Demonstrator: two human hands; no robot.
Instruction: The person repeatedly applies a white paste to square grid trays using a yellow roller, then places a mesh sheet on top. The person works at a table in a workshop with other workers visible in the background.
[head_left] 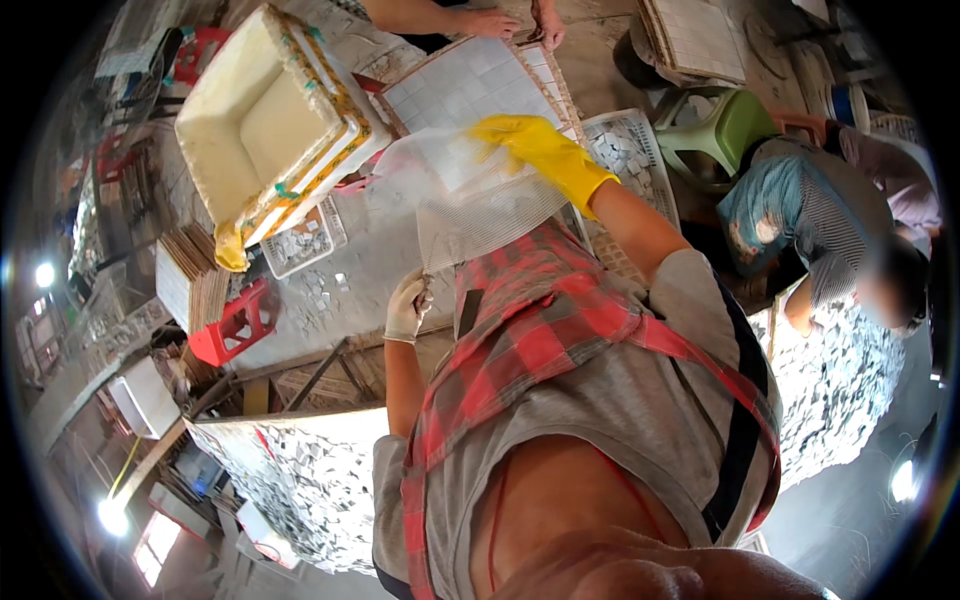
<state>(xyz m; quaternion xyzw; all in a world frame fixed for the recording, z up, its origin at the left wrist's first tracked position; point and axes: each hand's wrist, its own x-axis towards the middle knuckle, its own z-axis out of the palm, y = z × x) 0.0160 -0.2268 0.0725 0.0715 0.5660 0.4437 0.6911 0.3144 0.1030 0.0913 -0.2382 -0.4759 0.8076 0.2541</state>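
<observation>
White-gloved left hand (408, 305) pinches 1 corner of 1 mesh sheet (485, 215), spread before 1 checked apron (585, 305). Yellow-gloved right hand (535, 147) is over this sheet, blurred, so I cannot tell its grip. Further right are 1 white basket (659, 160) with tile pieces (621, 152) and 1 green stool (735, 120).

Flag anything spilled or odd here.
Small pale chips lie scattered on the grey table beside the white basket, as if spilled. Oddly, the right hand wears a yellow glove, the left hand a whitish one.
</observation>
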